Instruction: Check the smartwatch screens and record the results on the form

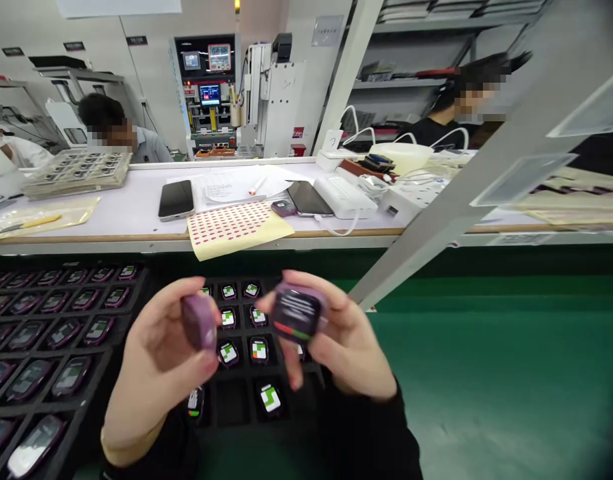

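"One purple-cased device (200, 322) is gripped by the left hand (156, 360)."
"And by the right hand (349, 337)?"
"A lit-screen device (297, 311) is grasped, at the first one's three o'clock."
"What is seen at twelve?"
"The worktop (136, 207), beyond the black tray (231, 403)."

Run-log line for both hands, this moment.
left hand: holds purple rounded device, turned sideways | right hand: holds purple-framed square device, screen lit | beneath: black compartmented tray

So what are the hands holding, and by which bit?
The left grip holds a purple watch-like device by its edges, between thumb and fingers. The right grip holds a second device by its edges too; blur hides the exact contact spots.
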A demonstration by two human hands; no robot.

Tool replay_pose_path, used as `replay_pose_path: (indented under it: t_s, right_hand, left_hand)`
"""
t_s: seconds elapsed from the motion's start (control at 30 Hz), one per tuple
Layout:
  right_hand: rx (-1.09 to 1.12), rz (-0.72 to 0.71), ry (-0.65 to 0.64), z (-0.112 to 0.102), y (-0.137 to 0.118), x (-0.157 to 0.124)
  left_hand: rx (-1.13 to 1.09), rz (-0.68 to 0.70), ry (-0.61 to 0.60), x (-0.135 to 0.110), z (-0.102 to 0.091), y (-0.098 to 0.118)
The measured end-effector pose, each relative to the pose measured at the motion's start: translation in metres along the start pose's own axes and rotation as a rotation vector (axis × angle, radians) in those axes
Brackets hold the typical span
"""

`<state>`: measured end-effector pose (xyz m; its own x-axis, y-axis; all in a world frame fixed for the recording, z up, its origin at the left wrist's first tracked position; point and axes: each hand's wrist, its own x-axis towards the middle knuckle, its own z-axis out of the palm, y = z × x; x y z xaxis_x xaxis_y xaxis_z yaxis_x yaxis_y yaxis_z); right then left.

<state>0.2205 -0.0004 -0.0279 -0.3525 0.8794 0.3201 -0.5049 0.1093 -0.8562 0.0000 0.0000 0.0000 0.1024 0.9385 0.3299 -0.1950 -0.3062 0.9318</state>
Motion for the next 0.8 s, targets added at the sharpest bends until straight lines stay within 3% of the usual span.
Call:
replay_pose_path:
  t_s: [0.13, 0.27, 0.43, 0.67, 0.8]
  right_hand:
    - [-0.092, 0.035, 0.002, -0.003, 0.011, 0.033]
    - [-0.16, 0.06, 0.071, -0.009, 0.023, 0.049]
    - [-0.17, 0.068, 0.118, -0.012, 0.028, 0.055]
    - [-0.271, 0.121, 0.233, -0.012, 0.027, 0.058]
    - [-0.273, 0.128, 0.208, -0.013, 0.026, 0.057]
  left_hand:
    - [0.092, -0.024, 0.066, 0.016, 0.011, -0.004]
    - [0.162, -0.016, 0.079, 0.029, 0.015, -0.027]
    - [0.198, -0.049, 0.024, 0.033, 0.012, -0.045]
    - [0.294, -0.094, 0.048, 0.034, 0.01, -0.045]
    - [0.286, -0.099, 0.063, 0.034, 0.007, -0.044]
